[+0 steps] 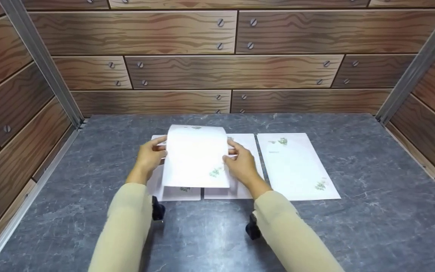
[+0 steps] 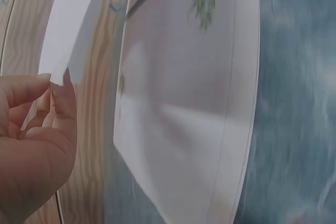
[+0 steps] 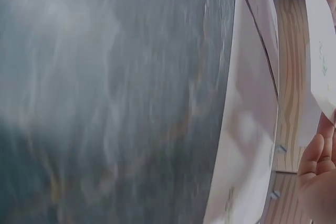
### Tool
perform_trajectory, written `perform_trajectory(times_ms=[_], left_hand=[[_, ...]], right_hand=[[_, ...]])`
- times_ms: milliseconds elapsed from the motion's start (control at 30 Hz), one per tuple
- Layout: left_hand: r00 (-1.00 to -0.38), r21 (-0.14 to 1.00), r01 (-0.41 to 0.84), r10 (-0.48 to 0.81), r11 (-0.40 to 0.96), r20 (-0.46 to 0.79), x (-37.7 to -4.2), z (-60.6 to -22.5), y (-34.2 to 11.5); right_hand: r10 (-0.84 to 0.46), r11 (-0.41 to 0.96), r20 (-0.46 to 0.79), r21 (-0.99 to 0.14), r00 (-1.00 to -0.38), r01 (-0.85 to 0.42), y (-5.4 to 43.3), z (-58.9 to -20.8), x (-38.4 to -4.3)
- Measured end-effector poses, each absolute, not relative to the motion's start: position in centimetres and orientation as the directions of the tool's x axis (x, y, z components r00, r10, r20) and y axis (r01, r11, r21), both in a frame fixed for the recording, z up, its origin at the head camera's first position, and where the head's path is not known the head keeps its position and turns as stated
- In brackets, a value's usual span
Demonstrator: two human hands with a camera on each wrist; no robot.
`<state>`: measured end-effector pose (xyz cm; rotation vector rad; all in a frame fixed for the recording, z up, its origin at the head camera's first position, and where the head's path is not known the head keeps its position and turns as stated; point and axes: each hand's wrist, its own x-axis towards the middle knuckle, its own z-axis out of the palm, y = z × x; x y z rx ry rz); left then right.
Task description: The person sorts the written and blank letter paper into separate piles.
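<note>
Both hands hold up one white sheet of paper [image 1: 195, 158] with small green plant prints, its top edge bending back. My left hand [image 1: 149, 158] pinches the sheet's left edge between thumb and fingers, seen close in the left wrist view. On the opposite edge, my right hand [image 1: 242, 162] pinches it the same way. Beneath the raised sheet lie a left sheet [image 1: 176, 194] and a middle sheet [image 1: 249, 151], both partly covered. A third sheet [image 1: 296, 170] lies flat to the right, with green prints at its top and lower right corner.
The dark grey marbled tabletop [image 1: 372, 226] extends around the sheets. Wood-patterned panels [image 1: 187, 71] rise behind and on both sides, with grey metal posts [image 1: 43, 56] at the corners. Black wrist devices [image 1: 253, 226] hang under the sleeves.
</note>
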<state>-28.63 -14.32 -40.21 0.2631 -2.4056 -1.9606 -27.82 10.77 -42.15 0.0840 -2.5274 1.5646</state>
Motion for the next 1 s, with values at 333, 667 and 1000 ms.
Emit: perform_trajectory(times_ms=[333, 667, 1000], left_hand=[[-0.977, 0.952, -0.19, -0.142, 0.239, -0.159, -27.6, -40.8, -18.0], [-0.956, 0.917, -0.268, -0.197, 0.294, -0.217, -26.8, -41.6, -19.4], [-0.944, 0.902, -0.305, -0.223, 0.306, -0.244, -26.8, -41.9, -19.5]], right_hand=[[-0.1, 0.395, 0.081, -0.912, -0.992, -0.115, 8.0, -42.9, -27.0], [-0.188, 0.388, -0.034, -0.921, -0.982, -0.042, 6.2, -43.3, -26.3], [-0.242, 0.347, -0.032, -0.936, -0.97, -0.055, 5.6, -43.7, -26.1]])
